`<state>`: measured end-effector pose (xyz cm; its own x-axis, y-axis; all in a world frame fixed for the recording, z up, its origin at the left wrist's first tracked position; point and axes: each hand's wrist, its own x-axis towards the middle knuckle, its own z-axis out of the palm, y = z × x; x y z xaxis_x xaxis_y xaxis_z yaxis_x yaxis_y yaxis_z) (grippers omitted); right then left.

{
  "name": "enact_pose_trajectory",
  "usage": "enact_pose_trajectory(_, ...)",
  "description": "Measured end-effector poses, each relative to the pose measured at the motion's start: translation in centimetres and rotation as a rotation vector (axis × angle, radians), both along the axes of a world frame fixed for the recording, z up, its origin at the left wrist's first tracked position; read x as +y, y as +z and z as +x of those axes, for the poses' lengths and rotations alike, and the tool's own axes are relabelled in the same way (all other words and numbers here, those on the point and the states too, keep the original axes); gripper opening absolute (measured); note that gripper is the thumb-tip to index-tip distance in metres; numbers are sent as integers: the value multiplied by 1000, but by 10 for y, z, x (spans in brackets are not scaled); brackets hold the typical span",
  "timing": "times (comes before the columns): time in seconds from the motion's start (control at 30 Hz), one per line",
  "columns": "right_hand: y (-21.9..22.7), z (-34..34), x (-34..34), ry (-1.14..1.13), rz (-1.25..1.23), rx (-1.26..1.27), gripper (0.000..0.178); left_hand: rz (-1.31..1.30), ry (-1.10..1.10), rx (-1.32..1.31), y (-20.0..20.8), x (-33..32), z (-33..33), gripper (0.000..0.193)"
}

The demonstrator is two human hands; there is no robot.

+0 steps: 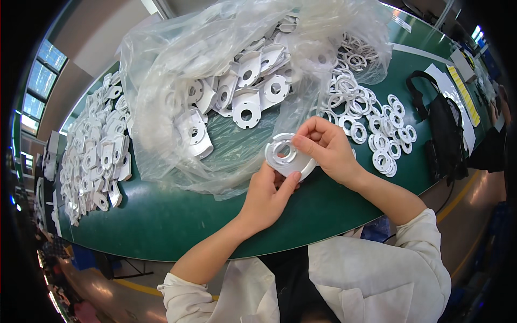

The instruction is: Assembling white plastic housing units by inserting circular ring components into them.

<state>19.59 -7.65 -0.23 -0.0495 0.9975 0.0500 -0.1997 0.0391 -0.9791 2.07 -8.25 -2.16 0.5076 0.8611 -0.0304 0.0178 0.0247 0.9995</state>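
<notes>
My left hand grips a white plastic part from below, its thumb on the near edge. The part has a flat body with a round end, held tilted above the near side of the table. A white ring lies over the round end, around its central hole; whether it is fully seated I cannot tell. My right hand is closed at the ring's right edge, thumb and forefinger pinching there. Beyond my hands, a clear plastic bag lies open with many similar white parts inside.
On the left is a heap of white parts. Loose white rings are spread at the right, some spilling from a clear bag. A black bag sits at the right edge of the green table, near a yellow strip.
</notes>
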Motion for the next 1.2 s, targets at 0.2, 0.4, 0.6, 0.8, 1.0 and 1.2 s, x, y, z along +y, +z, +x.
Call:
enact_pose_trajectory(0.2,-1,0,-5,-44,-42,-313,27,192,-96,338,16,0,-3,36)
enact_pose_trajectory(0.4,6,9,-3,43,111,-477,24,-47,-163,140,11,14,-16,35)
enact_pose_trajectory(0.6,9,14,0,115,59,-427,14,-340,-314,83,30,26,-30,34)
enact_pose_trajectory(0.8,18,55,14,-256,286,-761,12,25,436,-249,49,77,-90,17)
enact_pose_trajectory(1.0,18,128,32,-717,359,-1202,14,318,1091,-157,85,139,-231,62)
enact_pose_trajectory(1.2,-3,173,24,-560,-29,-1632,20,821,1101,422,53,130,-191,46)
